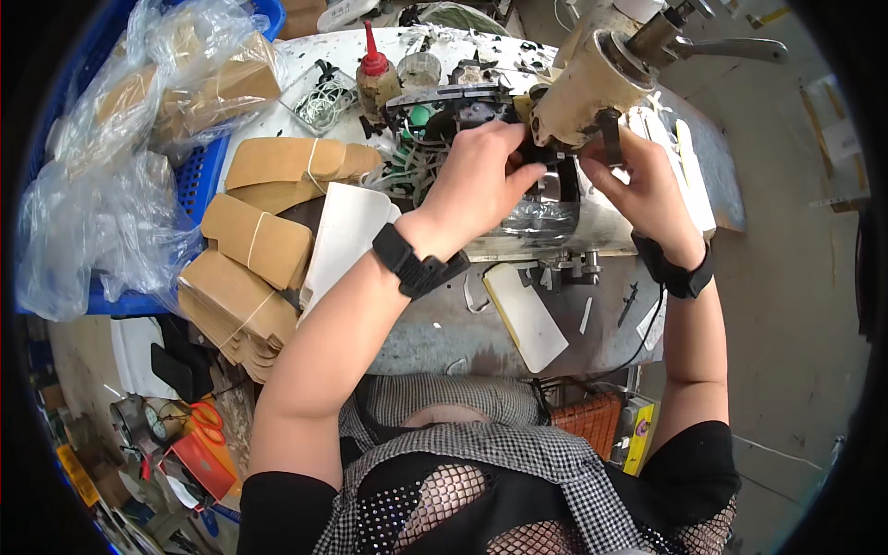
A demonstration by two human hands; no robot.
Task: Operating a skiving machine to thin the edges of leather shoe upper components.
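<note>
Both my hands are at a cream-coloured bench machine [587, 92] with a side lever, which looks like a sewing or trimming machine. My left hand [476, 176] lies just left of its head, fingers curled in toward the working point and thumb bent over the dark bed. To the right of the head, my right hand [647, 185] has thumb and fingers closed close to a dark upright part [610, 139]. Whatever either hand pinches is hidden by the fingers and machine. A shiny clear-covered piece [541, 217] sits on the machine below the hands.
Rubber-banded stacks of brown card-like pieces [256, 239] lie left, beside a white sheet [350, 231]. A red-tipped bottle [376, 83] and thread scraps [324, 104] stand behind. A white flat piece [525, 316] lies near. A blue crate [197, 180] holds plastic-bagged goods.
</note>
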